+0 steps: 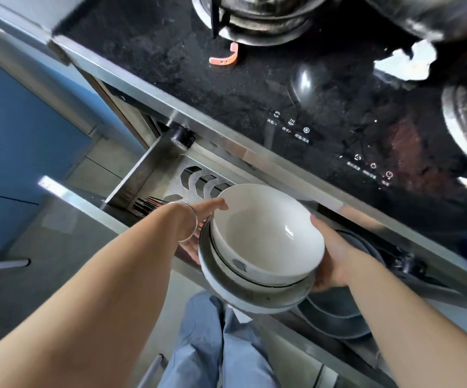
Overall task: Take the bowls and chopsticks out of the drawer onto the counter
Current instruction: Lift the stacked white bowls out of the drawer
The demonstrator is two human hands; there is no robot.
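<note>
Both forearms are reaching forward, the left hand (pixel 198 219) and right hand (pixel 330 256) clamping their fingers round a stack of bowls (pixel 263 247) above the open drawer (pixel 154 163); the lift appears underway, the chopsticks (pixel 149 205) are lying in the drawer, and the stack needs carrying level to the counter (pixel 187 113).

A black glass cooktop (pixel 254 88) with a brushed steel front edge (pixel 226 141) fills the upper part of the view. Two gas burners (pixel 257 18) sit at its far side, one at top centre and one at the right edge. White touch-control icons (pixel 291 127) are printed near the front. Blue cabinet fronts (pixel 17 130) occupy the left. Pale grey floor tiles (pixel 67 247) lie below. Bright daylight reflects off the glass (pixel 405 61).
</note>
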